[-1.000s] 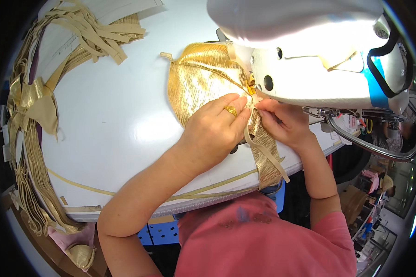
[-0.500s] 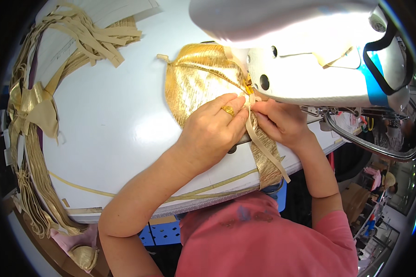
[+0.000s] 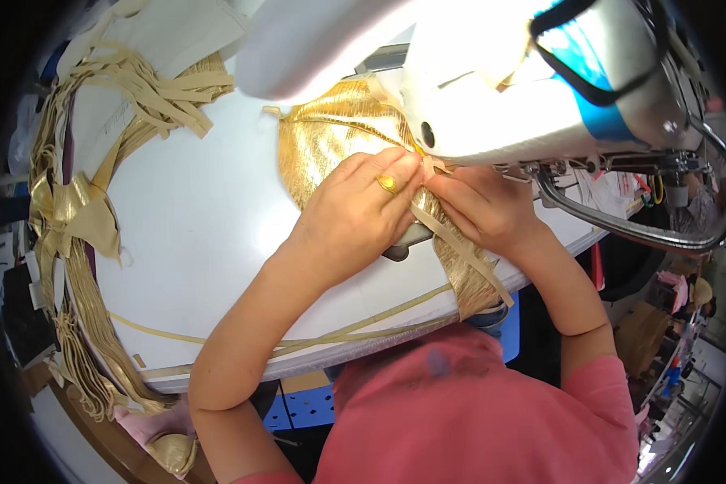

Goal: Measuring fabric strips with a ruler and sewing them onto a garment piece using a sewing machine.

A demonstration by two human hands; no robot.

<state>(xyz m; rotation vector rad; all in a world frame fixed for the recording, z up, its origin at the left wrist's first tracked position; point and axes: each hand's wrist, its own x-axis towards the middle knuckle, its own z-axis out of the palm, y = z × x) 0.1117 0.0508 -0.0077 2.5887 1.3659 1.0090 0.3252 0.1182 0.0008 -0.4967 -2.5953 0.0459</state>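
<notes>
Both hands meet under the head of the white sewing machine (image 3: pixel 540 89), whose body hides the needle and the spot where the cloth is fed. The left hand (image 3: pixel 355 214), a gold ring on one finger, lies flat with fingers curled down on the shiny gold fabric piece (image 3: pixel 331 141), which rests on the white tabletop (image 3: pixel 194 234) just left of the machine; the hand covers the cloth's near edge. The right hand (image 3: pixel 480 206) pinches a beige strap (image 3: pixel 460 250) between closed fingertips, touching the left hand's fingertips; the exact grip is hidden by the fingers themselves. The strap runs down toward the tabletop's front edge. A heap of gold straps (image 3: pixel 81 218) drapes along the tabletop's left rim, partly cut off by the dark border of the view.
</notes>
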